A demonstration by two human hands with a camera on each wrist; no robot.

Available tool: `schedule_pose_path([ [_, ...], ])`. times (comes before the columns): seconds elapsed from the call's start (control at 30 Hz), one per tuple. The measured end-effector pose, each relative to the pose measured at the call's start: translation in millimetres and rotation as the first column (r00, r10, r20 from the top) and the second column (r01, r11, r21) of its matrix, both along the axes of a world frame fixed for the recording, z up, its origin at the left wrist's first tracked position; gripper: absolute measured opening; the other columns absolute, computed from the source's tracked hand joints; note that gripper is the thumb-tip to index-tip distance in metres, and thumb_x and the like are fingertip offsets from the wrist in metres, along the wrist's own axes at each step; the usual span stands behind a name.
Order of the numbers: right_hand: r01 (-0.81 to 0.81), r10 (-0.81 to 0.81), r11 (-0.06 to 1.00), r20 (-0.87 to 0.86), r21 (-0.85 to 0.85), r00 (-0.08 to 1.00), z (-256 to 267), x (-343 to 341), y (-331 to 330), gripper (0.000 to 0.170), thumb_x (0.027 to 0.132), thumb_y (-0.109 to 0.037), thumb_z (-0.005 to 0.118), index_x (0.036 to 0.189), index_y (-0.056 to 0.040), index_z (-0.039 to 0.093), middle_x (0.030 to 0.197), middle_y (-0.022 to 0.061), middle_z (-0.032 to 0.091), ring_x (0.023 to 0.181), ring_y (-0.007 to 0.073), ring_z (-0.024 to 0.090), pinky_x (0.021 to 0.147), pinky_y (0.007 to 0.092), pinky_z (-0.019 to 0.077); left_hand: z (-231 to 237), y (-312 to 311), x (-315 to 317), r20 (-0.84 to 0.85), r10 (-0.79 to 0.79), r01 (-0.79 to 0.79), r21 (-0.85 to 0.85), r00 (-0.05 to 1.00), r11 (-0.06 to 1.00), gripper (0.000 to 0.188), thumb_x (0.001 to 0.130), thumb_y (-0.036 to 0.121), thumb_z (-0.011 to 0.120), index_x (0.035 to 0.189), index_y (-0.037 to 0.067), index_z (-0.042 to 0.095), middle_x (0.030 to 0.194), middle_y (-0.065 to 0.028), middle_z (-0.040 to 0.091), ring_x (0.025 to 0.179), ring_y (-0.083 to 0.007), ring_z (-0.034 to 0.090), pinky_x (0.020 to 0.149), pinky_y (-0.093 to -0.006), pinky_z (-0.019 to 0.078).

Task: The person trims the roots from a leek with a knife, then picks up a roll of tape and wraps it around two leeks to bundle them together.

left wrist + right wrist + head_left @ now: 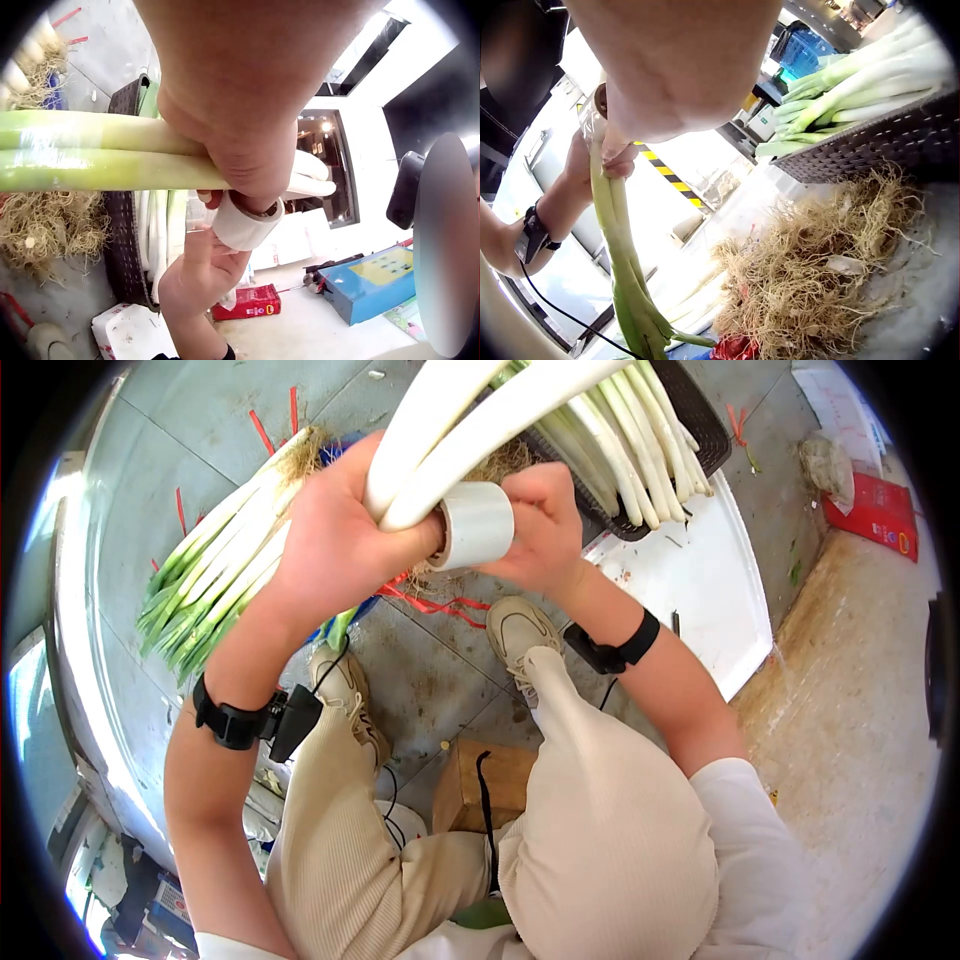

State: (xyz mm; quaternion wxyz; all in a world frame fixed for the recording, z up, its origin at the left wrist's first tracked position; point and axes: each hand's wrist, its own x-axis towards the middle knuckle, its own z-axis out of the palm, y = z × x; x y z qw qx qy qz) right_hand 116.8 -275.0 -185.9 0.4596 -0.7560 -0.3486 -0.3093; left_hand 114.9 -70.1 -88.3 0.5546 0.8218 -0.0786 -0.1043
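My left hand (335,535) grips two white-stemmed leeks (470,435); their white ends rise to the top of the head view, and their green parts hang down in the right wrist view. A roll of clear tape (478,525) sits right against the leeks, held by my right hand (540,525) with its fingers curled. The left thumb reaches into the roll's core in the left wrist view. Tape film lies over the stems near the roll (595,124) in the right wrist view.
Rooted leeks (215,570) lie in a bundle at the left. A dark woven basket (712,425) holds trimmed leeks, beside a white tray (735,610). Cut roots (817,270) are heaped near the basket. Red ties (435,605) lie on the floor by the shoes; a wooden block (480,785) stands between the legs.
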Motion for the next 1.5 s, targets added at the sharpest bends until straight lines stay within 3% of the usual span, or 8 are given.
schedule_pose_path([
  [0.2,0.051,-0.051,0.999,-0.071,0.0,0.996,29.5,-8.6,-13.3,0.045,0.057,-0.039,0.092,0.092,-0.0136,0.079,0.096,-0.0007,0.063,0.084,0.0201,0.051,0.072,0.0331,0.04,12.6,-22.8,12.5,-0.06,-0.068,0.067,-0.026,0.996,0.997,0.045,0.075,0.012,0.073,0.118,0.001,0.064,0.097,-0.0089,0.071,0.088,-0.0137,0.066,0.082,-0.0308,0.0534],
  [0.47,0.024,0.027,0.993,-0.429,0.112,0.903,60.9,-31.5,-80.6,0.031,0.07,-0.012,0.087,0.099,-0.006,0.077,0.091,0.0035,0.07,0.078,0.0181,0.057,0.071,0.0296,0.0451,-1.5,-61.9,25.6,-0.143,-0.09,0.076,-0.105,0.986,0.992,0.064,0.065,0.033,0.095,0.115,0.005,0.065,0.095,-0.0057,0.072,0.084,-0.012,0.066,0.076,-0.0299,0.0539],
  [0.57,0.236,0.075,0.926,-0.756,0.294,0.65,64.1,-46.8,-103.4,0.034,0.079,-0.017,0.084,0.108,-0.0028,0.072,0.086,-0.0024,0.067,0.071,0.0048,0.051,0.064,0.0217,0.0409,-5.9,-83.0,21.1,-0.036,-0.1,0.1,0.004,0.994,0.995,0.076,0.062,0.038,0.095,0.122,0.007,0.062,0.097,-0.0087,0.072,0.085,-0.0155,0.069,0.077,-0.0324,0.0555],
  [0.7,0.288,-0.039,0.944,-0.81,0.163,0.586,71.3,-49.2,-132.3,0.032,0.083,-0.019,0.081,0.107,-0.0006,0.071,0.085,-0.0017,0.066,0.07,0.0032,0.048,0.061,0.0215,0.039,-21.2,-110.4,11.8,0.11,-0.049,0.042,0.063,0.993,0.997,0.093,0.056,0.044,0.094,0.132,0.008,0.056,0.107,-0.0143,0.072,0.096,-0.0271,0.072,0.083,-0.038,0.0568],
  [0.93,0.337,-0.086,0.937,-0.873,0.092,0.479,88.6,-44.3,-135.6,0.032,0.087,-0.022,0.077,0.106,0.0022,0.07,0.078,-0.0021,0.064,0.066,0.0038,0.046,0.058,0.0219,0.0378,-39.8,-128.8,-7.2,0.03,-0.039,0.037,0.069,0.999,0.997,0.094,0.06,0.045,0.093,0.136,0.007,0.053,0.11,-0.0139,0.071,0.096,-0.0252,0.07,0.084,-0.0382,0.0546],
  [1.1,0.409,-0.162,0.912,-0.932,-0.016,0.325,95.4,-36.5,-132.7,0.035,0.087,-0.03,0.077,0.092,0.0038,0.07,0.066,-0.0043,0.054,0.06,0.0036,0.042,0.052,0.0232,0.0333,-49.3,-128.4,-10.8,0.02,-0.024,0.022,0.105,1.0,0.994,0.078,0.067,0.045,0.09,0.126,0.005,0.057,0.1,-0.0122,0.072,0.086,-0.0241,0.07,0.076,-0.0372,0.0554],
  [1.4,0.426,-0.404,0.865,-0.872,-0.266,0.277,108.1,-28.2,-124.3,0.04,0.083,-0.039,0.08,0.075,-0.0004,0.07,0.055,-0.0043,0.045,0.053,0.005,0.035,0.048,0.0264,0.0297,-42.7,-137.8,-2.1,-0.149,-0.056,0.08,0.158,0.987,0.984,0.055,0.07,0.032,0.09,0.101,0.003,0.055,0.088,-0.0133,0.067,0.076,-0.02,0.066,0.069,-0.0357,0.0528],
  [1.5,0.413,-0.446,0.861,-0.831,-0.298,0.332,106.8,-29.3,-123.6,0.04,0.081,-0.039,0.081,0.076,-0.0009,0.071,0.054,-0.0021,0.049,0.05,0.0062,0.036,0.046,0.0269,0.0294,-44.2,-135.7,1.2,-0.191,-0.102,0.132,0.151,0.976,0.98,0.056,0.072,0.03,0.089,0.108,0.003,0.057,0.09,-0.0121,0.067,0.078,-0.0188,0.065,0.071,-0.0345,0.0531],
])
